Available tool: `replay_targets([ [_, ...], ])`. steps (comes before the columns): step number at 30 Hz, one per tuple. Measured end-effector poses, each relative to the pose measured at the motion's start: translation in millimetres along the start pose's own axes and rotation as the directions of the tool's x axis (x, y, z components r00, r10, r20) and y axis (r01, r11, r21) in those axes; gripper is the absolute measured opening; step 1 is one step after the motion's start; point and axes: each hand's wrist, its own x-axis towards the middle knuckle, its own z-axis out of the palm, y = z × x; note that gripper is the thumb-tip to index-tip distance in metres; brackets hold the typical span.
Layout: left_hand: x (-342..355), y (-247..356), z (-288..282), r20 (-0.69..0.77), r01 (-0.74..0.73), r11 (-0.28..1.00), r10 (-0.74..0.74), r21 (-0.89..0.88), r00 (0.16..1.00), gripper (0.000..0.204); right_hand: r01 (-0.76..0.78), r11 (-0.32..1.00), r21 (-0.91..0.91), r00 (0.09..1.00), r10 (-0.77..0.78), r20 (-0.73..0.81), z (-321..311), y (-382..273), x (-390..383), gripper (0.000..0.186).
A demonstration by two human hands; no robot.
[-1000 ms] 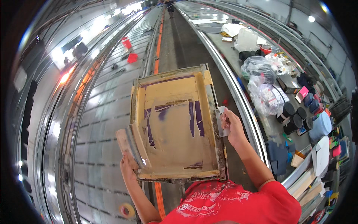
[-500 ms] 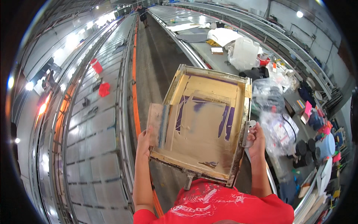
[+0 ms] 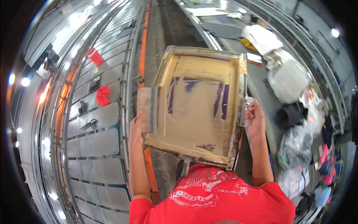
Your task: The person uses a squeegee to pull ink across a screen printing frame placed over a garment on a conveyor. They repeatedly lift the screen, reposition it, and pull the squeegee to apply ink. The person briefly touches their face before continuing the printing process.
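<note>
I carry a screen-printing frame [image 3: 201,104] up in front of my chest, its mesh coated tan with yellowish edges and purple patches. At its left side, my left hand [image 3: 137,128] is closed on a wooden squeegee [image 3: 148,106] held against the frame, its fingers partly hidden behind it. My right hand [image 3: 254,117] has its fingers curled around a pale metal bracket [image 3: 246,112] on the frame's right side. The squeegee lies flat over the left rim of the frame.
Long rail tables with metal platens [image 3: 93,138] run left, holding scissors [image 3: 90,123], red cloth [image 3: 102,96] and a red container [image 3: 95,56]. A concrete aisle [image 3: 160,28] with orange cable runs ahead. The right table carries plastic bags [image 3: 294,145] and a translucent jug [image 3: 287,78].
The frame moved with both hands, first rightward and then higher in view. The surroundings shifted as my view turned. The far person is now mostly cropped at the top. Both grips look the same.
</note>
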Motion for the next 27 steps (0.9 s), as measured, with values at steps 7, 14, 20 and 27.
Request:
replay_targets([
  [7, 224, 45, 82, 0.099, 0.064, 0.997, -0.067, 0.032, 0.993, 0.063, 0.076, 0.997, 0.020, 0.995, -0.075, -0.060, 92, -2, 176, 0.024],
  [14, 396, 90, 233, 0.370, 0.086, 0.996, -0.090, 0.026, 0.925, 0.066, 0.260, 0.965, -0.042, 0.923, -0.261, -0.284, 96, -28, 317, 0.027],
  [20, 526, 88, 331, 0.574, 0.118, 0.993, -0.085, -0.020, 0.815, 0.069, 0.330, 0.934, -0.137, 0.843, -0.357, -0.403, 94, -14, 439, 0.036],
  [27, 688, 117, 404, 0.540, 0.138, 0.990, -0.109, -0.013, 0.834, 0.071, 0.307, 0.946, -0.104, 0.852, -0.322, -0.413, 164, -23, 646, 0.032],
])
